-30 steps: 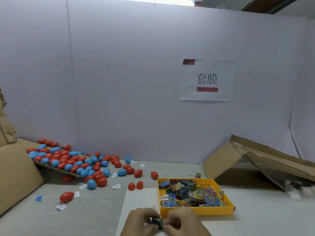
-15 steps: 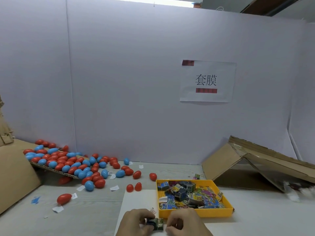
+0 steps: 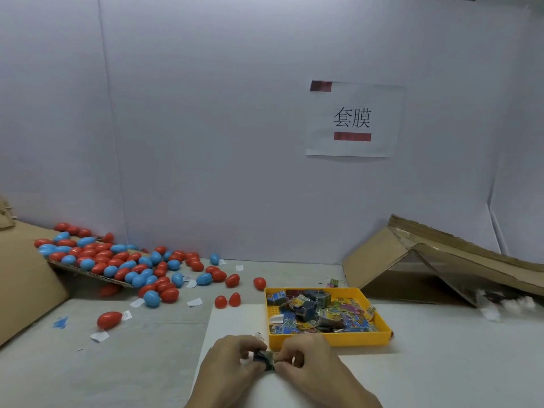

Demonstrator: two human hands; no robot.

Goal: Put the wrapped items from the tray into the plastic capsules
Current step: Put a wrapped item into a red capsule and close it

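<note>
My left hand (image 3: 232, 363) and my right hand (image 3: 309, 363) meet low in the middle, just in front of the yellow tray (image 3: 329, 340). Between their fingertips they pinch one small dark wrapped item (image 3: 265, 357). The tray holds several colourful wrapped items (image 3: 321, 313). A heap of red and blue egg-shaped plastic capsules (image 3: 117, 260) lies at the left on a cardboard sheet and spills onto the table. Two joined red capsule halves (image 3: 227, 300) lie open just left of the tray. No capsule is in either hand.
A white sheet (image 3: 232, 322) lies under my hands. A lone red capsule (image 3: 109, 319) and white paper slips (image 3: 194, 302) lie scattered at the left. Folded cardboard (image 3: 441, 260) leans at the right, a cardboard flap (image 3: 23, 275) at the far left. A white wall closes the back.
Both hands have stayed together on the wrapped item, with the fingers shifting slightly around it. The view has drifted a little; nothing else moved.
</note>
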